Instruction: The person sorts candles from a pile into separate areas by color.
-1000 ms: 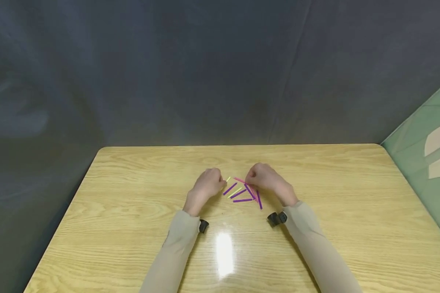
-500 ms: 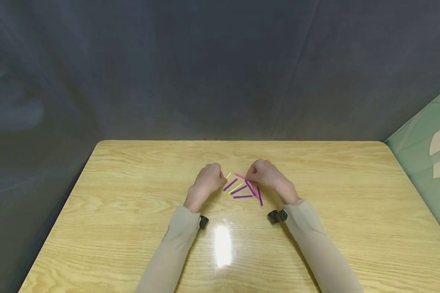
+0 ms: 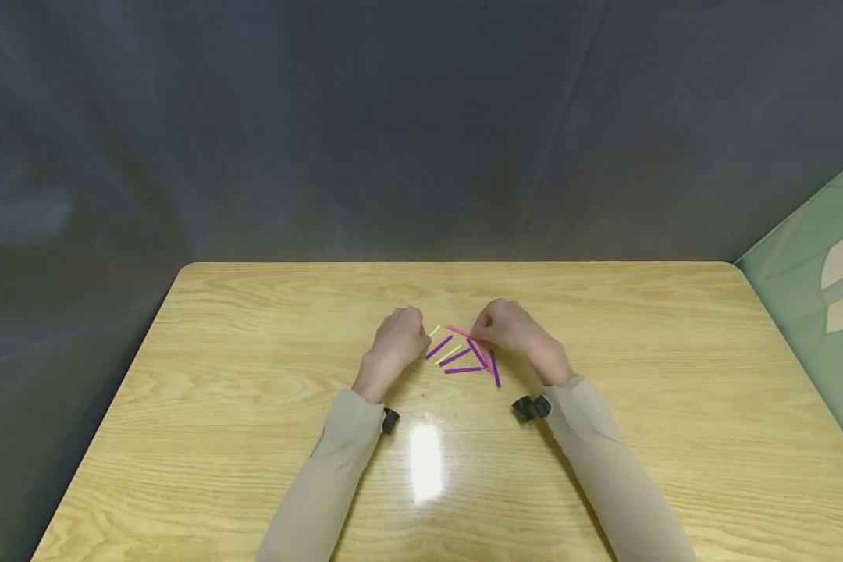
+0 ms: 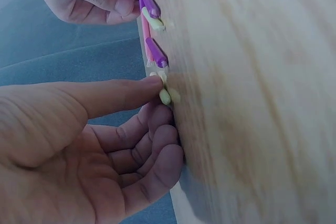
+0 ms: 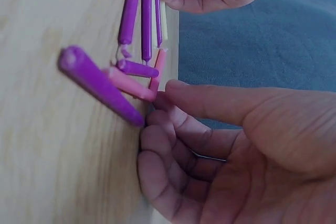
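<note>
Several thin candles in purple, pink and pale yellow lie in a loose fan on the table. My left hand (image 3: 396,343) is at their left side, its thumb and forefinger pinching a yellow candle (image 4: 165,96) low at the tabletop. Opposite, my right hand (image 3: 513,328) pinches the end of a pink candle (image 5: 158,69) between thumb and forefinger, other fingers curled beneath. A second pink candle (image 5: 128,83) meets it near those fingertips. Purple candles (image 3: 439,347) lie between the hands, and one purple candle (image 5: 100,85) slants nearest my right wrist. Another yellow candle (image 3: 448,355) lies among them.
The wooden table (image 3: 253,468) has its far edge beyond the hands. A dark cloth (image 3: 393,133) hangs behind it, with a green patterned panel (image 3: 801,273) at the right. Small black cameras sit at both wrists, and light glares on the front tabletop.
The head view has tilted slightly, so table and hands sit higher in the picture. Both hands stay in place beside the candles, which keep the same layout.
</note>
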The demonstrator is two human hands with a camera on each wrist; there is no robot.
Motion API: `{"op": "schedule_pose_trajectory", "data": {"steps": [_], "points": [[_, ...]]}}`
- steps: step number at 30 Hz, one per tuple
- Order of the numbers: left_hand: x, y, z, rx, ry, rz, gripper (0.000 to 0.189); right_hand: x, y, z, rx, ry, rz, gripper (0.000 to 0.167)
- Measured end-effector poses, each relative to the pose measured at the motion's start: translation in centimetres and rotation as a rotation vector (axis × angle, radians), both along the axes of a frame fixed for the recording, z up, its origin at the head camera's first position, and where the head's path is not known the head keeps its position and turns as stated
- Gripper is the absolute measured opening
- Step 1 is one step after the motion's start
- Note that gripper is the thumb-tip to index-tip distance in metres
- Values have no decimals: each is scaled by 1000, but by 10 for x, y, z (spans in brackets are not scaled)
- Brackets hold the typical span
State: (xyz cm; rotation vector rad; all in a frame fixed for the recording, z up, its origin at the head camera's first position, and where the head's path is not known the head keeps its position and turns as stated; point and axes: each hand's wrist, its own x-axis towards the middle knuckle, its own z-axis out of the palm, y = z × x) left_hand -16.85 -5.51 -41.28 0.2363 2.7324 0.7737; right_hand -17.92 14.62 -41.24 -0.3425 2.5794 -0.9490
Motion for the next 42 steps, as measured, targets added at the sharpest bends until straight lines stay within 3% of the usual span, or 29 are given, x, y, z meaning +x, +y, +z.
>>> {"op": "schedule_pose_trajectory", "data": {"steps": [17,24,27,34,42], "points": [[-1,-1,4,-39,21,-32,42,5,4,2,38,-34,-42,17],[-4,-4,7,-17,-5,-40,43,9,4,6,65,-21,-63,18],[-5,-6,9,-18,-8,-42,43,10,3,8,47,-3,-49,17],[-11,-5,9,-17,-7,-51,37,9,-1,8,-36,73,72,12],[-16,-3,8,-36,8,-55,37,9,-6,5,-102,94,138,10]]}}
